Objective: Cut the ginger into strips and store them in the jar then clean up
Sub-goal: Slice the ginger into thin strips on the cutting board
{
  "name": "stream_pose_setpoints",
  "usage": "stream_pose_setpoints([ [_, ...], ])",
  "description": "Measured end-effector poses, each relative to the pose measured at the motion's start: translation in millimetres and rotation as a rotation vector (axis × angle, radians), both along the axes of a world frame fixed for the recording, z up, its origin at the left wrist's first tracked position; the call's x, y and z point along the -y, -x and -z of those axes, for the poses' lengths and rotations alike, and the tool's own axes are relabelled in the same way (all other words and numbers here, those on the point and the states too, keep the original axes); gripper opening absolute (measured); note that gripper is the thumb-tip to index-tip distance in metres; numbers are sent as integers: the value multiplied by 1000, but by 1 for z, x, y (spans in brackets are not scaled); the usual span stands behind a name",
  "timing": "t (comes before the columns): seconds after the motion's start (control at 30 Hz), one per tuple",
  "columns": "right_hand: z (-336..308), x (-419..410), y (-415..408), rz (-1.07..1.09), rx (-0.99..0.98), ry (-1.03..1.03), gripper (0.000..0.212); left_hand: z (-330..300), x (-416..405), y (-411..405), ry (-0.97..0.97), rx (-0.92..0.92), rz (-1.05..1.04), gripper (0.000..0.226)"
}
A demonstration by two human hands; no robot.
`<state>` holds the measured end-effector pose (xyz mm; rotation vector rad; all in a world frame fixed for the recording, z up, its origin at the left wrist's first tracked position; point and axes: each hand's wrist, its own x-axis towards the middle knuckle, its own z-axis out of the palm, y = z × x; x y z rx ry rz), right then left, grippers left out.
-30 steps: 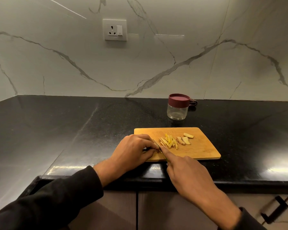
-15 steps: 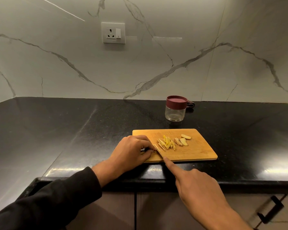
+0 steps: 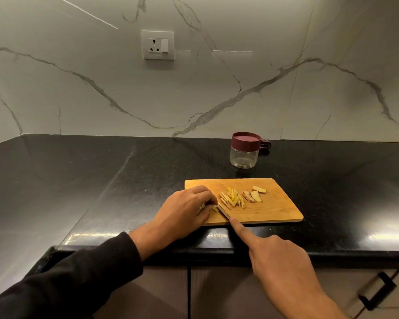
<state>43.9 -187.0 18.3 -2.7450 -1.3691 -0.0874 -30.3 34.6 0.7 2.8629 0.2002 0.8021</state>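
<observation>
Head view: left hand (image 3: 186, 209) curled, pinning ginger piece (image 3: 215, 208) on cutting board (image 3: 276, 208) to steady cut; right hand (image 3: 279, 261) grips knife (image 3: 224, 211), forefinger along spine for control; strips (image 3: 232, 199) beside; lidded jar (image 3: 244, 150) behind board.

- Wooden cutting board (image 3: 272, 210): lies on the black countertop (image 3: 78, 180), near its front edge.
- Ginger strips (image 3: 232, 198): small pile mid-board; three uncut ginger slices (image 3: 253, 195) just to their right.
- Left hand (image 3: 184, 211): fingers curled over a ginger piece (image 3: 215, 208) at the board's left end.
- Right hand (image 3: 279, 261): grips a knife (image 3: 224, 211), index finger extended along the blade's spine.
- Glass jar (image 3: 244, 155): maroon lid on, standing behind the board.
- Wall socket (image 3: 158, 45): on the marble backsplash.
</observation>
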Motion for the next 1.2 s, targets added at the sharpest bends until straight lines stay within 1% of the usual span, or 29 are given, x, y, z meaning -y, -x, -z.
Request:
stream_pose_setpoints([
  [0.27, -4, 1, 2, 4, -6, 19, 69, 0, 2, -1, -68, -112, -12, 39],
  [0.47, -4, 1, 2, 0, 2, 18, 68, 2, -1, -4, -112, -167, 11, 48],
  [0.57, -4, 1, 1, 4, 2, 33, 67, 2, -2, -5, -129, -168, 16, 51],
  [0.63, -5, 1, 1, 5, -7, 45, 68, 2, -2, -5, -96, -142, 9, 54],
  [0.7, -6, 0, 1, 3, -4, 47, 67, 1, -1, -4, -22, -83, 2, 50],
  [0.8, -3, 1, 1, -5, -13, 14, 66, 1, -1, -2, 31, -31, 7, 28],
  [0.87, -3, 2, -2, -18, -46, -22, 63, 2, -2, -1, 36, -23, 15, 19],
  [1.07, -4, 0, -12, -61, -182, -162, 55, 1, 0, 2, 25, 32, 8, 16],
  [1.2, -4, -8, -14, -75, -204, -200, 54, -1, 1, 3, 25, 41, 15, 16],
])
